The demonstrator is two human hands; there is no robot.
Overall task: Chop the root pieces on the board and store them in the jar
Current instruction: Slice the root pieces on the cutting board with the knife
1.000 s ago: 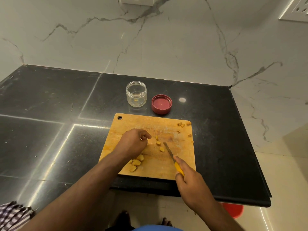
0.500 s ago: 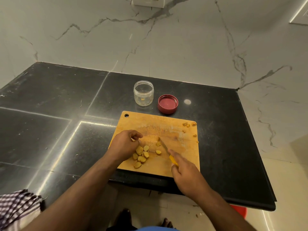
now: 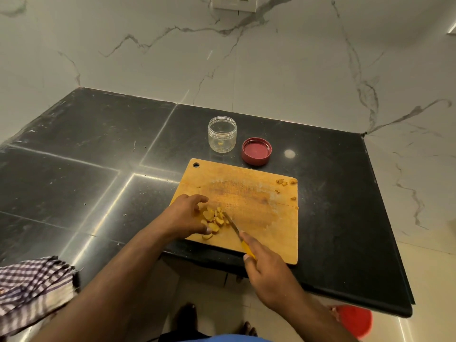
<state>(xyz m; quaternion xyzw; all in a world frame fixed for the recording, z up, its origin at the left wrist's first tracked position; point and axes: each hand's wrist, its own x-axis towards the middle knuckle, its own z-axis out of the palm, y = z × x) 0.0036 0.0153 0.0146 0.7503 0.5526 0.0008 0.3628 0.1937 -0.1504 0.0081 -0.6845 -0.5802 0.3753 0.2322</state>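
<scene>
A wooden cutting board (image 3: pixel 256 201) lies on the black counter. Several yellow root slices (image 3: pixel 214 220) sit bunched in a pile near its front left. My left hand (image 3: pixel 186 215) cups the pile's left side, its fingers loosely bent over the slices. My right hand (image 3: pixel 267 270) grips a yellow-handled knife (image 3: pixel 233 225), whose blade tip touches the pile's right side. Behind the board stands a clear open jar (image 3: pixel 222 134), almost empty, with its red lid (image 3: pixel 256 151) upside down to its right.
Small root scraps (image 3: pixel 286 182) lie at the board's far right corner. The counter's front edge (image 3: pixel 320 290) runs just below the board. A checked cloth (image 3: pixel 29 290) hangs at lower left; a red object (image 3: pixel 355 319) sits on the floor at the right.
The scattered slices have been gathered into one pile between my left hand and the knife blade. The knife has swept leftward towards my left hand.
</scene>
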